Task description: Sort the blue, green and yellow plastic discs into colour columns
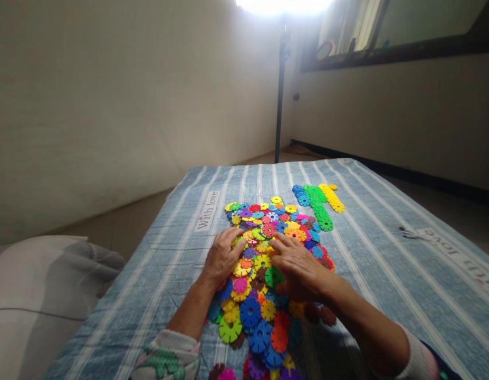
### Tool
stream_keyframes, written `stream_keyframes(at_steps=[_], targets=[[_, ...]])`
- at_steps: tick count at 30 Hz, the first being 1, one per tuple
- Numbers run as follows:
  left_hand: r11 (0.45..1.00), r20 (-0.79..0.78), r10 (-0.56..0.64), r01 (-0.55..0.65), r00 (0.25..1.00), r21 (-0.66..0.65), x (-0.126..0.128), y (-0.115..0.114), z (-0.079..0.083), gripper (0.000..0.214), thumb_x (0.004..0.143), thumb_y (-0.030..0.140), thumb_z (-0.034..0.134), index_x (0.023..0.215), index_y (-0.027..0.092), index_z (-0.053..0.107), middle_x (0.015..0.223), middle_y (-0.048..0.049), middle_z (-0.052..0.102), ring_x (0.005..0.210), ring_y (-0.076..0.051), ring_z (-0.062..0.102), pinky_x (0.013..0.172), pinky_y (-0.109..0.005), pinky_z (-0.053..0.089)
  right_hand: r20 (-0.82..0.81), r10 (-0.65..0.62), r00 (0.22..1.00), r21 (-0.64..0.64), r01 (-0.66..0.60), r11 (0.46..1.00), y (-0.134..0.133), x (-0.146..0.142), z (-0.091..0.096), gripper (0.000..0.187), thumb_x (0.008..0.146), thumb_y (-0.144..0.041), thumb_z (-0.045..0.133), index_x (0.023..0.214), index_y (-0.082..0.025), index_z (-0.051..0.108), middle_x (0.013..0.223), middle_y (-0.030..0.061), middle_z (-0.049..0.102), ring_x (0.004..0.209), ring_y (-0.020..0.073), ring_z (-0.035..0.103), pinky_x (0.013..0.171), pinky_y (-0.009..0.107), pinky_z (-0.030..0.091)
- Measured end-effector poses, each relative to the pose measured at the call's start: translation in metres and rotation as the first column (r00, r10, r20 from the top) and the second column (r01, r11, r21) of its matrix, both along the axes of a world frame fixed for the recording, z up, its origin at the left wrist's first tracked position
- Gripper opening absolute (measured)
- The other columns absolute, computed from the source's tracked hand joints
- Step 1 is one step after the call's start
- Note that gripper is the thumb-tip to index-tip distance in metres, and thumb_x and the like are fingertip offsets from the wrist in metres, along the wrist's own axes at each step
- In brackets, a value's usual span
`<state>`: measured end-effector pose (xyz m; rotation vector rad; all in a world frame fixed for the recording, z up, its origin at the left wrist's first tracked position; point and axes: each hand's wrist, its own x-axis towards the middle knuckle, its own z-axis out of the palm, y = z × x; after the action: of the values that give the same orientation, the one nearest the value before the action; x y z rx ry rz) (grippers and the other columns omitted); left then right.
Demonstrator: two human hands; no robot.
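A large heap of notched plastic discs (250, 311) in many colours spreads over the middle of the striped bed sheet. On the heap's left side rests my left hand (223, 254), its fingers apart and touching discs. My right hand (297, 263) lies over the right side with fingers stretched forward; its thumb is lower, near a green disc (273, 276). I see nothing held in either hand, though the discs under both palms are hidden.
Beyond the heap, green discs (318, 207) lie in overlapping rows, with blue discs (301, 196) to their left and yellow discs (332, 198) to their right. A dark clip-like object (409, 232) is at the right. Past the far edge stands a lit lamp on a pole (281, 95).
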<state>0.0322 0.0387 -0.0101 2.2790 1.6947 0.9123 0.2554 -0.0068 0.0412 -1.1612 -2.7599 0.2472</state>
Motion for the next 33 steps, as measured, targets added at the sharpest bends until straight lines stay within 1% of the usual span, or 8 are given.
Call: stream_keyframes(at_steps=[6,10,15,19,22,26,30,33], targets=[[1.0,0.007,0.01,-0.01,1.0,-0.025,0.001,0.0,0.001,0.038,0.087,0.041,0.043,0.108,0.017,0.064,0.118,-0.0112,0.064,0.114,-0.024,0.056,0.102,-0.042,0.042,-0.042,0.001,0.999,0.002,-0.001,1.0,0.002,0.001,-0.002,0.031,0.059,-0.029,0.079,0.084,-0.014,0.067,0.121,0.0151,0.056,0.126,0.0349,0.038,0.1,0.048,0.037],[0.999,0.01,0.009,-0.009,1.0,-0.041,0.0,0.001,0.0,0.039,0.086,0.042,0.044,0.11,0.017,0.064,0.12,-0.0112,0.063,0.116,-0.024,0.055,0.104,-0.042,0.04,-0.089,0.013,0.996,0.012,-0.012,1.0,0.008,0.011,0.0,0.033,0.059,-0.032,0.08,0.083,-0.015,0.065,0.121,0.0142,0.055,0.123,0.0328,0.04,0.099,0.045,0.038],[0.999,0.008,0.004,-0.004,1.0,-0.047,-0.003,0.005,-0.003,0.041,0.086,0.043,0.044,0.109,0.016,0.064,0.12,-0.0117,0.063,0.116,-0.024,0.055,0.104,-0.041,0.04,-0.168,-0.038,0.985,0.048,0.046,0.998,0.021,0.041,0.007,0.03,0.058,-0.031,0.082,0.072,-0.018,0.06,0.111,0.0108,0.057,0.111,0.0279,0.046,0.091,0.042,0.041],[0.999,0.004,0.005,-0.005,1.0,-0.036,-0.004,0.005,-0.004,0.039,0.085,0.043,0.045,0.108,0.018,0.065,0.12,-0.0103,0.064,0.115,-0.024,0.056,0.103,-0.041,0.041,-0.159,-0.144,0.977,0.077,0.158,0.985,0.033,0.077,0.007,0.025,0.06,-0.022,0.079,0.069,-0.018,0.057,0.1,0.0075,0.057,0.096,0.023,0.05,0.081,0.035,0.044],[0.999,0.006,0.018,-0.018,1.0,-0.031,-0.004,0.005,-0.004,0.039,0.085,0.042,0.045,0.108,0.017,0.065,0.119,-0.0107,0.064,0.115,-0.024,0.056,0.103,-0.041,0.041,-0.123,-0.251,0.96,0.093,0.263,0.96,0.041,0.107,-0.001,0.021,0.061,-0.019,0.076,0.068,-0.018,0.057,0.098,0.0081,0.057,0.095,0.023,0.051,0.08,0.034,0.044],[0.999,0.011,0.027,-0.026,1.0,-0.028,-0.004,0.006,-0.004,0.041,0.084,0.044,0.045,0.107,0.017,0.065,0.119,-0.0107,0.064,0.113,-0.024,0.057,0.102,-0.041,0.042,-0.054,-0.345,0.937,0.07,0.348,0.935,0.045,0.138,-0.023,0.018,0.063,-0.023,0.074,0.068,-0.017,0.058,0.099,0.0097,0.058,0.096,0.0243,0.053,0.082,0.034,0.044],[0.999,0.005,0.034,-0.034,0.999,-0.022,-0.004,0.007,-0.005,0.041,0.084,0.045,0.045,0.106,0.018,0.065,0.119,-0.0104,0.064,0.113,-0.025,0.057,0.102,-0.041,0.042,-0.027,-0.391,0.92,0.041,0.392,0.919,0.043,0.152,-0.039,0.018,0.063,-0.024,0.074,0.074,-0.018,0.062,0.109,0.0106,0.058,0.103,0.0255,0.053,0.084,0.035,0.045],[0.999,-0.002,0.035,-0.035,0.999,-0.021,-0.005,0.008,-0.005,0.042,0.084,0.045,0.044,0.107,0.017,0.065,0.118,-0.011,0.065,0.113,-0.025,0.057,0.102,-0.041,0.042,-0.023,-0.429,0.903,0.028,0.429,0.903,0.041,0.154,-0.039,0.025,0.062,-0.03,0.078,0.08,-0.018,0.066,0.112,0.0119,0.058,0.105,0.028,0.054,0.085,0.035,0.045]])
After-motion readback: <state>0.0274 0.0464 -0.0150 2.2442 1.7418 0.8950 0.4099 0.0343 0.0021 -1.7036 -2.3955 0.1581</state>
